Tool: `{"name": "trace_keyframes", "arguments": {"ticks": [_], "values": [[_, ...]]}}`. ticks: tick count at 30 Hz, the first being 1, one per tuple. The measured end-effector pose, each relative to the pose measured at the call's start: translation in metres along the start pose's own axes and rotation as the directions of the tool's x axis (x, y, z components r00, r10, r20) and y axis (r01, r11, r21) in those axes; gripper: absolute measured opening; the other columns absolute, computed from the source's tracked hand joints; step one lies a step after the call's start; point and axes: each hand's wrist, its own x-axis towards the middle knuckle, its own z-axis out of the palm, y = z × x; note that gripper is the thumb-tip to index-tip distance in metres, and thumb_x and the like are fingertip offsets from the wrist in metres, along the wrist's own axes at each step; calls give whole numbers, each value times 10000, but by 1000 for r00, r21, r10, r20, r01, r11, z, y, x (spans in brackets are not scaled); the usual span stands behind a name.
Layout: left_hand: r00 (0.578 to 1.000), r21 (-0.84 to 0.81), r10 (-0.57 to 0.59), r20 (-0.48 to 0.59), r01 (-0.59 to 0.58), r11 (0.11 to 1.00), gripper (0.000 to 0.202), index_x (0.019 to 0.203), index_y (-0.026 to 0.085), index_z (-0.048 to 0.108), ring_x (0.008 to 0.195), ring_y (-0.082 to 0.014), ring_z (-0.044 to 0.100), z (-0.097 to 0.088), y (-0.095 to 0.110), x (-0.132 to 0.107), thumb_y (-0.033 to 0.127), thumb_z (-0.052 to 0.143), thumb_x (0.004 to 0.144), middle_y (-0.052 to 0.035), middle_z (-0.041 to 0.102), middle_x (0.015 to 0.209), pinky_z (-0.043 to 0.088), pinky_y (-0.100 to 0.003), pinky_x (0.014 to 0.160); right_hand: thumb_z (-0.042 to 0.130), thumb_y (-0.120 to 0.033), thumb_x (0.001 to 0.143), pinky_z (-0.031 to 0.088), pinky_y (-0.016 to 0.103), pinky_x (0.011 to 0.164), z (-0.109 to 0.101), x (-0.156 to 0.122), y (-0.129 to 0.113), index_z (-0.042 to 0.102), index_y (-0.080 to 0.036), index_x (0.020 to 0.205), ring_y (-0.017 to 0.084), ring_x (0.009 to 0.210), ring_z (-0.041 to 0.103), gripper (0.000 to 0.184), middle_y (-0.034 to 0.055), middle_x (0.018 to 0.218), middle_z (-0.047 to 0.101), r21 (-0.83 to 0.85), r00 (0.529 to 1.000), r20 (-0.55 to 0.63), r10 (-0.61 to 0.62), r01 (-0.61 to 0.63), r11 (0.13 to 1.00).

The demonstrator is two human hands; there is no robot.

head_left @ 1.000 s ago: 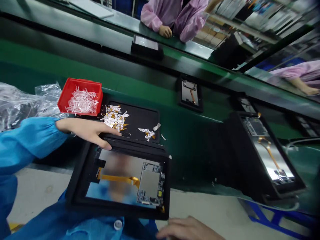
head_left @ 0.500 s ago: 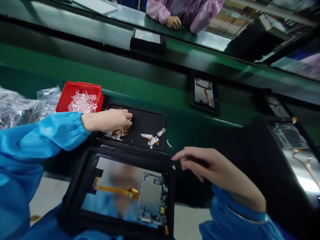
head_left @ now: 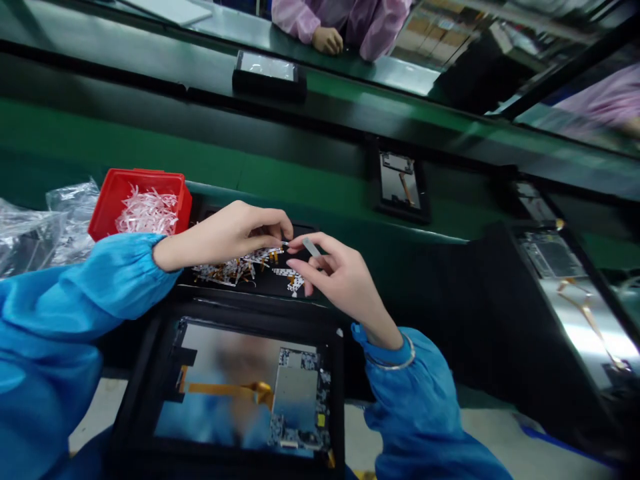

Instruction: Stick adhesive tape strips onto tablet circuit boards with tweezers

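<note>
Above the black tray [head_left: 320, 233], my left hand [head_left: 235, 230] pinches a small white-and-orange flex cable [head_left: 284, 244] at its fingertips. Close against it, my right hand [head_left: 337, 270] has its fingers curled, with a small flat grey strip [head_left: 311, 248] between them. The right index fingertip reaches the cable's end. Below both hands is a heap of flex cables [head_left: 227, 272] on the tray, with a smaller cluster [head_left: 293, 281] to its right. Nearest my body, an opened tablet [head_left: 220, 420] lies in a black frame [head_left: 135, 407], its circuit board [head_left: 296, 397] and orange ribbon exposed.
A red bin [head_left: 183, 207] of white strips stands left of the tray, beside clear plastic bags [head_left: 70, 213]. More framed tablets [head_left: 400, 183] sit on the green line and at the right [head_left: 560, 267]. Across the bench, a person in pink rests a hand [head_left: 327, 41].
My left hand has lifted from the heap with a flex cable. My right hand has moved up and left to meet it, now with the grey strip in its fingers. The view has shifted slightly.
</note>
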Motion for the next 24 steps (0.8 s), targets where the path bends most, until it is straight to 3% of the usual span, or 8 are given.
{"name": "trace_keyframes", "arguments": {"ticks": [5, 10, 15, 18, 21, 24], "values": [[992, -42, -42, -115, 38, 998, 184, 924, 195, 658, 677, -97, 591, 14, 3, 0, 336, 539, 930, 28, 703, 797, 419, -206, 685, 865, -552, 734, 424, 225, 411, 9, 18, 10, 575, -223, 947, 58, 417, 588, 487, -2, 993, 712, 151, 998, -23, 54, -50, 987], [973, -70, -73, -220, 59, 996, 147, 879, 190, 671, 832, -131, 574, 22, 0, -3, 314, 592, 886, -19, 633, 908, 454, -243, 771, 853, -577, 733, 414, 229, 367, 14, 29, 21, 604, -223, 972, 56, 418, 584, 494, 28, 1053, 696, 221, 999, -21, 25, -20, 975], [965, -159, -119, -232, 83, 984, 107, 822, 192, 580, 688, -98, 528, 25, 1, -5, 278, 551, 879, 23, 593, 766, 433, -235, 679, 810, -569, 778, 420, 221, 391, 13, 31, 26, 590, -194, 848, 75, 402, 567, 440, -43, 705, 590, 223, 1000, -30, 5, 2, 975], [963, -211, -152, -224, 104, 972, 105, 805, 197, 554, 654, -88, 517, 22, 1, -7, 287, 557, 861, 37, 581, 727, 432, -230, 652, 830, -564, 763, 407, 212, 404, 10, 28, 26, 552, -203, 796, 58, 397, 539, 457, -71, 655, 546, 207, 998, -60, -6, 18, 978], [970, -293, -190, -152, 139, 946, 155, 814, 195, 552, 664, -102, 614, 19, 0, -8, 338, 559, 875, 12, 656, 740, 503, -237, 658, 836, -568, 765, 402, 214, 412, 9, 25, 23, 553, -207, 833, 46, 427, 549, 463, -49, 767, 596, 193, 995, -94, -17, 35, 980], [971, -348, -222, -92, 177, 920, 224, 827, 182, 577, 681, -121, 674, 19, 1, -8, 396, 560, 893, -26, 715, 770, 538, -242, 646, 876, -552, 723, 475, 238, 446, 11, 24, 19, 580, -221, 972, 52, 472, 597, 509, 6, 1028, 671, 229, 999, -48, -9, 20, 973]]}}
